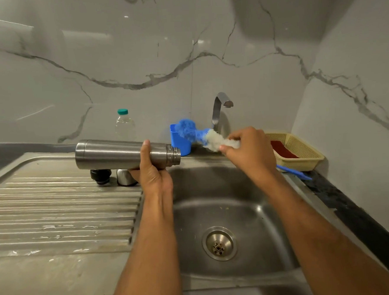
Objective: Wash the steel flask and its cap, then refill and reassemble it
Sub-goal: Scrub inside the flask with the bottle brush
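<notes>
Marble-veined wall behind, and below it the steel sink (226, 215), my landmark for everything else. My left hand (153, 172) wraps the flask (112, 154) near its neck, holding it on its side above the sink's left edge, open threaded mouth turned right so the brush can go straight in. My right hand (250, 151) grips the bottle brush (202, 135) by its pale bristles, over the sink's back rim, blue tip toward the blue cup (181, 145). Left of the sink, on the draining board (57, 213), the black stopper (101, 176) and steel cap (124, 177) wait their turn, I'd say.
</notes>
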